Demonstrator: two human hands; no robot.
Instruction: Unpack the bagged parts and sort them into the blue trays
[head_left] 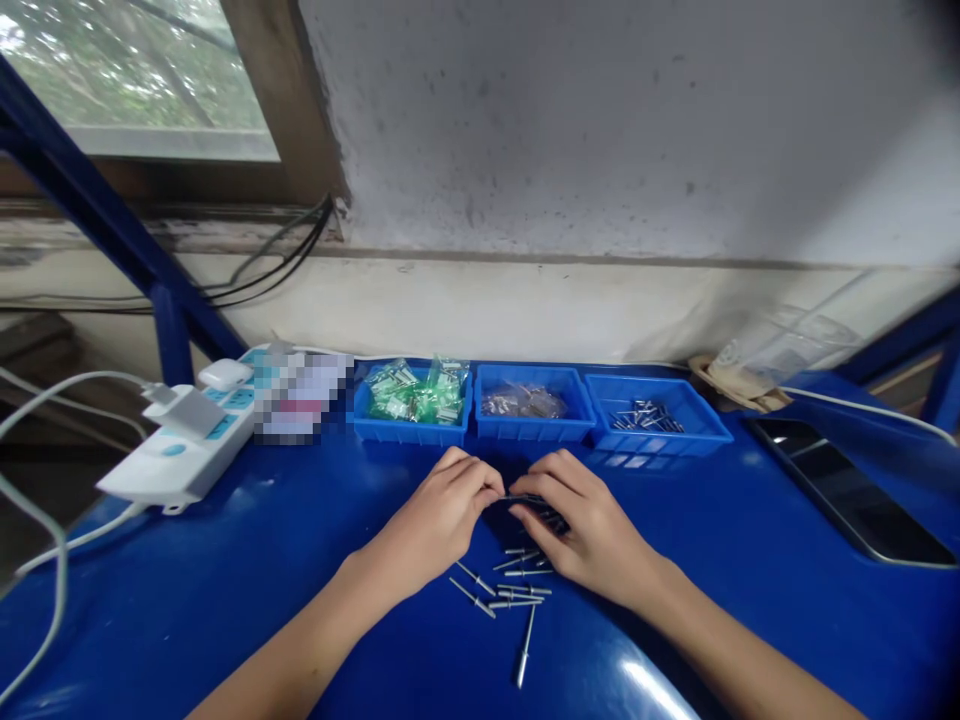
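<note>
My left hand [446,510] is closed in a pinch on the thin end of a blind rivet, close against the fingers of my right hand. My right hand [589,520] curls round several blind rivets [553,520], its fingers hiding part of them. Below the hands, several loose silver blind rivets [522,668] lie scattered on the blue tabletop [420,650]. Beyond the hands, a blue tray [660,440] at the right holds more rivets [646,416].
A middle blue tray [536,430] holds small bagged parts; the left tray [412,434] has green-tinted bags [442,398]. At left lies a white power strip [180,460] with plugs and cables. A black phone [847,490] lies at right, near a clear plastic bag [780,345].
</note>
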